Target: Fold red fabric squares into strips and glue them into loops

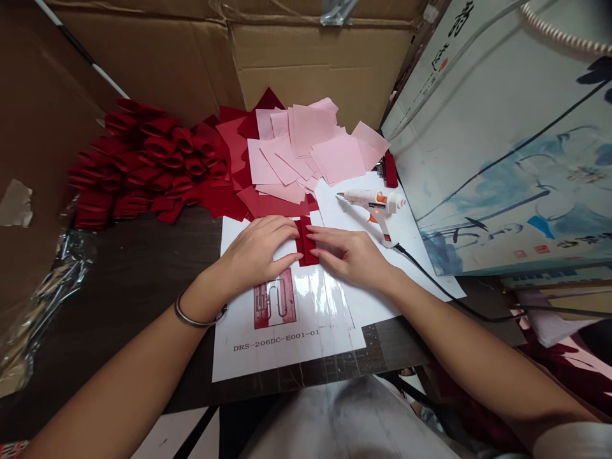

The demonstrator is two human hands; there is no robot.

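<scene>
A small dark red piece (306,241), folded into a narrow strip, lies on a glossy white printed sheet (287,350); whether it is felt or paper I cannot tell. My left hand (261,248) holds its left side with fingertips and thumb, the fingers bent and a bracelet at the wrist. From the other side, my right hand (351,253) has its fingers along the right edge and its thumb just below them. Under my left hand, the sheet carries a printed picture (275,303) of a red panel with hooked outlines. The palm sides of both hands are hidden.
A white glue gun (375,203) rests beyond my right hand, its black cord (430,277) running right. Pink squares (339,156) and red sheets (234,140) lie behind, with a heap of rolled red pieces (153,153) at left. Cardboard walls (325,64) and a painted panel (497,172) enclose the dark tabletop (176,268).
</scene>
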